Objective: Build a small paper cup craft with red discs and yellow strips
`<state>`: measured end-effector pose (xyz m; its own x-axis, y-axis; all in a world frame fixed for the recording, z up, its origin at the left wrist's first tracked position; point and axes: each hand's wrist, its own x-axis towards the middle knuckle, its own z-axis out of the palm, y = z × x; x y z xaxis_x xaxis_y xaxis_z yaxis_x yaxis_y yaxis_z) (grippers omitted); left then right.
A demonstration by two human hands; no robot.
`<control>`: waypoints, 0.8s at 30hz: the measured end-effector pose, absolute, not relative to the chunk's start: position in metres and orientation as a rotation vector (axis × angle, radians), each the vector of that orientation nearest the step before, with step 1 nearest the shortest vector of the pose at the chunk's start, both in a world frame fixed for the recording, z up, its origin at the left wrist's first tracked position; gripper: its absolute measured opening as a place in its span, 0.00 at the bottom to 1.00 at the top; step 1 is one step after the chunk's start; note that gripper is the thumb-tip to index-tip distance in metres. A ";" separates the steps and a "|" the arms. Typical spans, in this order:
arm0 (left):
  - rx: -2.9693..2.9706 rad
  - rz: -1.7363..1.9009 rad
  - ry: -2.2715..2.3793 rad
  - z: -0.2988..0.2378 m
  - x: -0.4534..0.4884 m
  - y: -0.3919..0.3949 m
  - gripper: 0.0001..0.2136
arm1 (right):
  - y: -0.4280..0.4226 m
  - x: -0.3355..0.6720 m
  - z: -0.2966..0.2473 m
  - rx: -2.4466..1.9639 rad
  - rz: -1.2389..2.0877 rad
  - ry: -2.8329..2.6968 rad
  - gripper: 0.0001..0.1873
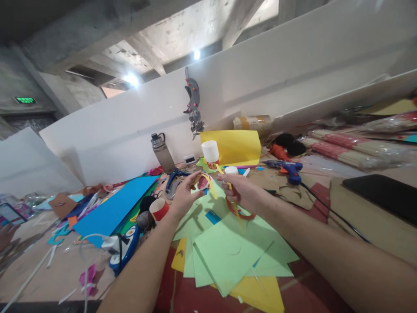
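Where left hand (183, 196) faces right hand (241, 192), paper cup (202, 182)

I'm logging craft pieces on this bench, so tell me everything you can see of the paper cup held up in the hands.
The paper cup is small, red and white, seemingly thin card. It is tipped sideways above the green paper sheets, pinched by the left hand. A yellow paper strip curves from it toward the right hand, which also holds orange-handled scissors. Its print is too blurred to read.
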<state>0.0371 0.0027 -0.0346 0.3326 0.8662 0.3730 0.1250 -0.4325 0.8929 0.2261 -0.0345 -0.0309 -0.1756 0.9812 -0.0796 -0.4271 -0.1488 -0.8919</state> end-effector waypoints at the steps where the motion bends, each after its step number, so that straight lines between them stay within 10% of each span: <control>1: 1.864 1.153 0.882 -0.035 0.037 0.003 0.29 | -0.034 0.226 -0.032 -0.851 1.639 -0.915 0.12; 24: 2.350 0.976 1.012 -0.024 0.034 -0.004 0.29 | -0.031 0.230 -0.035 -1.020 1.683 -1.009 0.15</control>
